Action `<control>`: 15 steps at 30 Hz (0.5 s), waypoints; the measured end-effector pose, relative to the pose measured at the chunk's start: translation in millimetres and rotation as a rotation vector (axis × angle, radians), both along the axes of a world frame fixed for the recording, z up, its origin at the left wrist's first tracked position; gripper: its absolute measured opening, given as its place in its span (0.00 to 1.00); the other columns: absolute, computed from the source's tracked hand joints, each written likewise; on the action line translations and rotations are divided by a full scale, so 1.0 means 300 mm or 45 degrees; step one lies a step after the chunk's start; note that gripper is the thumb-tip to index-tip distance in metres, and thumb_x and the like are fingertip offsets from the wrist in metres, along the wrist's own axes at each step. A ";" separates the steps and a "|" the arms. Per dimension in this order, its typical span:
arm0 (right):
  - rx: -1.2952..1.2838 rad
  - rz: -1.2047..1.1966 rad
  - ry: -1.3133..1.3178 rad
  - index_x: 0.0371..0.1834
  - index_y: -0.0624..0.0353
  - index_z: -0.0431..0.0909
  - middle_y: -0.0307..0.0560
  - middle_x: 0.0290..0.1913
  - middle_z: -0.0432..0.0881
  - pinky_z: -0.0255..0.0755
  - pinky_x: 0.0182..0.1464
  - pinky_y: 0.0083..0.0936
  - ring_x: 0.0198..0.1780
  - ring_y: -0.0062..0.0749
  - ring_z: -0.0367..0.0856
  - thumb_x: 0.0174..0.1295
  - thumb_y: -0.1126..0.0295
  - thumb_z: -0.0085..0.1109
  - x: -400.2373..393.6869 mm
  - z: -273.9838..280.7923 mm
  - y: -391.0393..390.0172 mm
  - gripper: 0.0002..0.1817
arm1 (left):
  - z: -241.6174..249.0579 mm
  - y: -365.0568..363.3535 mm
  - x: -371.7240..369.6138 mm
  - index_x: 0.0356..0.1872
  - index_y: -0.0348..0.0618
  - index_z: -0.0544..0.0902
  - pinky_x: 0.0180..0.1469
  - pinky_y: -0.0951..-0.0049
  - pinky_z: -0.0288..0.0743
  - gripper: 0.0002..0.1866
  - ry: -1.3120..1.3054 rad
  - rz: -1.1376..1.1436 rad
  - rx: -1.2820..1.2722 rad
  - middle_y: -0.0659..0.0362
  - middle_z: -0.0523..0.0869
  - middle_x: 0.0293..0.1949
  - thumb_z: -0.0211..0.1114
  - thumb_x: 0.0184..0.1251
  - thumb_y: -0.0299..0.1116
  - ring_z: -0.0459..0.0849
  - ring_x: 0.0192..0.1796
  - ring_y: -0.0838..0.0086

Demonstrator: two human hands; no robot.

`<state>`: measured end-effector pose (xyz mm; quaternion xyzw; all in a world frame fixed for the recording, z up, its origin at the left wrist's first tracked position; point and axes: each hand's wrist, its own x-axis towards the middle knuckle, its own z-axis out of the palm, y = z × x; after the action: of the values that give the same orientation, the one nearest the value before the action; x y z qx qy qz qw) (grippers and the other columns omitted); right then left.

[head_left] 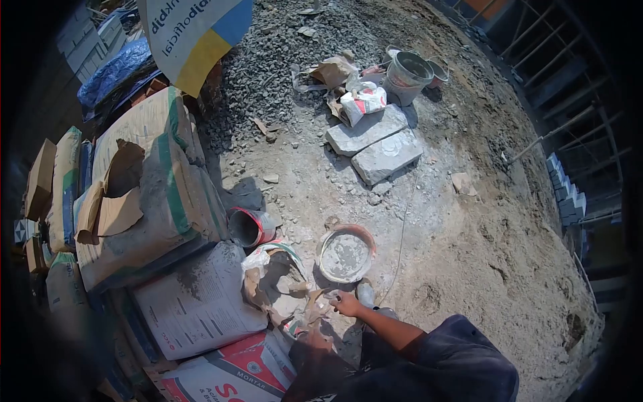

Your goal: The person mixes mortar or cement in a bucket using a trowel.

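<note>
My right hand (346, 303) is closed at the edge of a torn paper mortar bag (276, 276), its fingers pinching the ragged paper. Grey powder shows inside the bag's wide mouth. On the near side of the bag, a dark sleeve and a shaded forearm seem to belong to my left side; I cannot make out the left hand's fingers. Just beyond my right hand, a round basin (347, 253) with grey, cement-like residue sits on the ground. A red and white bucket (250, 228) lies tipped beside the bag.
Stacked cement bags (144, 181) rise on the left, with a printed mortar bag (231, 368) near me. Two pale blocks (387, 155) lie ahead, below a grey bucket (407, 74). Gravel (268, 67) is heaped behind. A thin cord crosses the dusty ground.
</note>
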<state>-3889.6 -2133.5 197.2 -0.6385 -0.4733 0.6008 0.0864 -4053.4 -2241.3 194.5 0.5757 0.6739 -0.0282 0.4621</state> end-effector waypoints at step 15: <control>-0.733 -1.182 -0.388 0.40 0.65 0.67 0.49 0.25 0.76 0.70 0.20 0.27 0.20 0.33 0.76 0.54 0.66 0.51 1.314 0.085 -0.746 0.15 | -0.733 0.528 0.260 0.43 0.35 0.74 0.25 0.80 0.69 0.19 -0.275 0.672 -0.187 0.57 0.80 0.28 0.63 0.51 0.36 0.77 0.28 0.77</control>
<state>-3495.3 -2357.3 222.7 -0.8569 0.0330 0.5056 0.0945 -3975.4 -2083.0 -25.4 0.3451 0.7435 0.1057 0.5630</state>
